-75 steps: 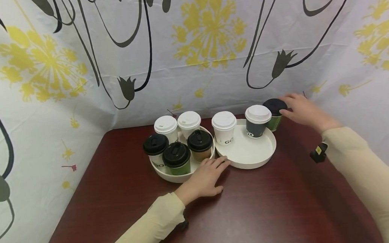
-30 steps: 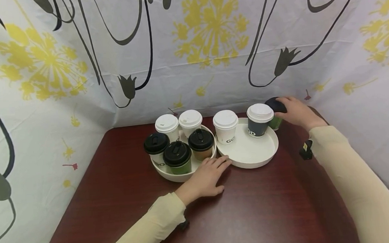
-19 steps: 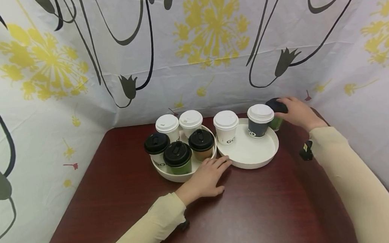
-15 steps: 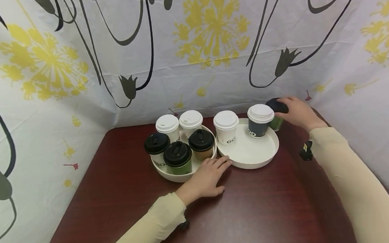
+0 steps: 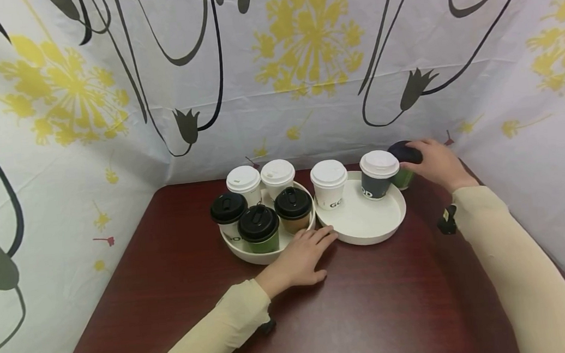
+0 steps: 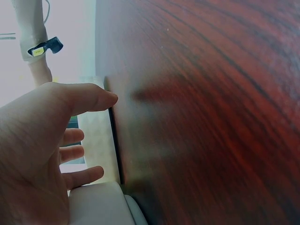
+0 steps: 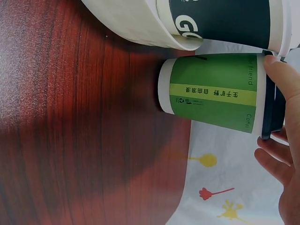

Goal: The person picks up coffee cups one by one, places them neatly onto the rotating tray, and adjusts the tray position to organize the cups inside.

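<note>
My right hand (image 5: pixel 439 164) grips the black lid of a green paper coffee cup (image 7: pixel 213 93) behind the right tray. In the right wrist view the thumb lies on one side of the lid and the fingers curl round the other; the cup's base is at the table. Just beside that cup, a dark blue cup with a white lid (image 5: pixel 375 185) stands in the round white right tray (image 5: pixel 367 225). My left hand (image 5: pixel 295 258) lies with fingers spread, fingertips at the rims where the two trays meet. A white cup (image 5: pixel 329 189) stands at the right tray's left side.
The round white left tray (image 5: pixel 241 255) holds several lidded cups, among them a green one (image 5: pixel 262 241) and a brown one (image 5: pixel 294 222) with black lids. Behind the dark red table (image 5: pixel 370 301) hangs a flower-patterned cloth (image 5: pixel 236 81), close to the cups.
Since the first frame my right hand has closed round the green cup's lid. Over the last half second, hand and lid have shifted slightly right. The left hand stays in place.
</note>
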Demonstrator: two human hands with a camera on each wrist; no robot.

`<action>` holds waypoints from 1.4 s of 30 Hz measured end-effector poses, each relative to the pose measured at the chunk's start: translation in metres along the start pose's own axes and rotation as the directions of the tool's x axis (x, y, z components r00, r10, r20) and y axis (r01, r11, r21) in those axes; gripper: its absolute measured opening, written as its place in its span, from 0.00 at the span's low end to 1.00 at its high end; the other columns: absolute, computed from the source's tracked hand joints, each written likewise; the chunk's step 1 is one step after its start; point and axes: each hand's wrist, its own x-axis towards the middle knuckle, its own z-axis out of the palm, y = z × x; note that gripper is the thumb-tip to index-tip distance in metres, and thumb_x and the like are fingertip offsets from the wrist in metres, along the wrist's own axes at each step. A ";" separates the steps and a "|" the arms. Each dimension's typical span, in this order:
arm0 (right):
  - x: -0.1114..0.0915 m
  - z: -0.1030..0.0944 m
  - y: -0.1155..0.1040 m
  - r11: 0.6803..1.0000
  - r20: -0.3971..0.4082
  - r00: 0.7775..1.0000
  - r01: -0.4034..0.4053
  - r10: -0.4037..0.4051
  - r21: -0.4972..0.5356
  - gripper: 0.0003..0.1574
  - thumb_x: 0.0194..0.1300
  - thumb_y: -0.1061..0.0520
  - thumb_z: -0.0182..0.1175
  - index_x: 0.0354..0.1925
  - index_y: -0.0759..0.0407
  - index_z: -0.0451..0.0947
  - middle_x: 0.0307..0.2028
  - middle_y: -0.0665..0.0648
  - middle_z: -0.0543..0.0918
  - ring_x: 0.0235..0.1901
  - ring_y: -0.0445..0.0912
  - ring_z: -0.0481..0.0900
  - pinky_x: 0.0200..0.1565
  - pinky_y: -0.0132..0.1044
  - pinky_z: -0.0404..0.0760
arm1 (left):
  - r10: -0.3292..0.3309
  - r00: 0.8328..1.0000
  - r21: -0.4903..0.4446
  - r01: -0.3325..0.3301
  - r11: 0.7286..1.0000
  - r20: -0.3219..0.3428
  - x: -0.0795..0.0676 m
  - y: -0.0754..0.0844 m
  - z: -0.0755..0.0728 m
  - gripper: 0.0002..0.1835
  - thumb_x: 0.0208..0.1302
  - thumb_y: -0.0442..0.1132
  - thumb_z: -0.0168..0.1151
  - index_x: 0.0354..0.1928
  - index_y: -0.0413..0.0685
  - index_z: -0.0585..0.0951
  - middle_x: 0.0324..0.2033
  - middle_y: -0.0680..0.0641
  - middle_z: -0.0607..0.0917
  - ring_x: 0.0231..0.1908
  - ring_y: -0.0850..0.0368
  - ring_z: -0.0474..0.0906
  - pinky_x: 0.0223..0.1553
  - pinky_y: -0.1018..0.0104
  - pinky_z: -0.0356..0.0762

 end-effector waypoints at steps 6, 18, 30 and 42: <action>0.002 -0.002 0.004 1.000 0.008 1.000 -0.011 0.011 0.002 0.47 0.61 0.36 0.65 0.65 0.67 0.70 0.62 0.75 0.71 0.60 0.71 0.69 0.61 0.69 0.66 | 0.000 1.000 -0.001 0.000 1.000 0.002 0.000 0.000 -0.001 0.47 0.56 0.56 0.67 0.75 0.53 0.59 0.75 0.48 0.62 0.71 0.49 0.65 0.71 0.51 0.63; -0.002 -0.009 0.012 1.000 -0.035 0.999 0.015 -0.015 0.008 0.45 0.60 0.38 0.67 0.62 0.69 0.72 0.60 0.77 0.73 0.60 0.71 0.70 0.60 0.67 0.67 | -0.007 1.000 -0.004 0.007 1.000 0.011 0.000 -0.001 0.000 0.47 0.56 0.56 0.67 0.75 0.53 0.59 0.75 0.48 0.61 0.72 0.48 0.65 0.71 0.50 0.63; -0.008 -0.018 0.017 1.000 -0.052 0.999 0.013 -0.012 0.013 0.44 0.58 0.37 0.68 0.61 0.67 0.74 0.60 0.75 0.74 0.60 0.71 0.70 0.58 0.67 0.68 | -0.010 1.000 -0.010 0.010 1.000 0.021 -0.001 0.000 -0.002 0.47 0.57 0.56 0.67 0.75 0.53 0.59 0.75 0.48 0.61 0.72 0.49 0.64 0.71 0.51 0.63; -0.016 -0.034 0.015 0.998 -0.089 0.995 0.049 -0.052 -0.039 0.40 0.56 0.38 0.69 0.56 0.65 0.79 0.55 0.73 0.78 0.55 0.69 0.74 0.53 0.66 0.71 | -0.015 0.999 -0.006 0.015 1.000 0.031 0.001 0.001 -0.001 0.47 0.57 0.56 0.67 0.76 0.54 0.59 0.76 0.48 0.61 0.73 0.49 0.63 0.71 0.50 0.63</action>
